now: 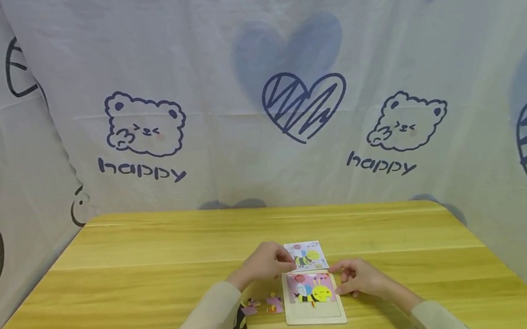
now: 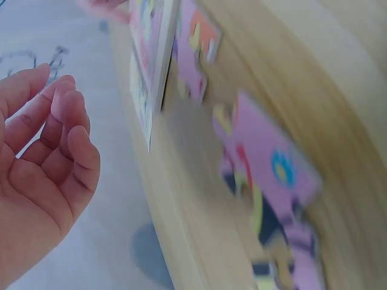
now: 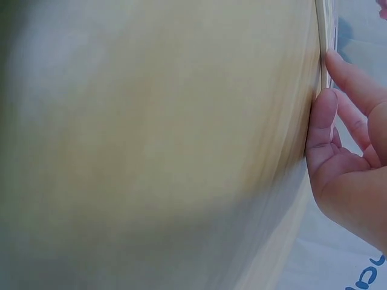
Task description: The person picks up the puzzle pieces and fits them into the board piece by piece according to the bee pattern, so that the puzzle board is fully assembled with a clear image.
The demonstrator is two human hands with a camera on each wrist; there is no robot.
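A wooden puzzle board (image 1: 316, 321) lies on the table, its upper part filled with a bee picture on pink. My right hand (image 1: 362, 277) touches the board's right edge with thumb and index fingertips; in the right wrist view the thumb (image 3: 323, 112) rests along that edge. Just behind the board lies a picture card (image 1: 309, 249) with a similar bee. My left hand (image 1: 266, 261) hovers at the card's left side. Its fingers are loosely bent and hold nothing in the left wrist view. Loose pink puzzle pieces (image 2: 275, 160) lie left of the board.
The wooden table (image 1: 157, 265) reaches back to a white cloth (image 1: 230, 135) printed with hearts and bears. Near the left sleeve lie more loose pieces (image 1: 250, 305). Each wrist carries a small black device (image 1: 237, 327).
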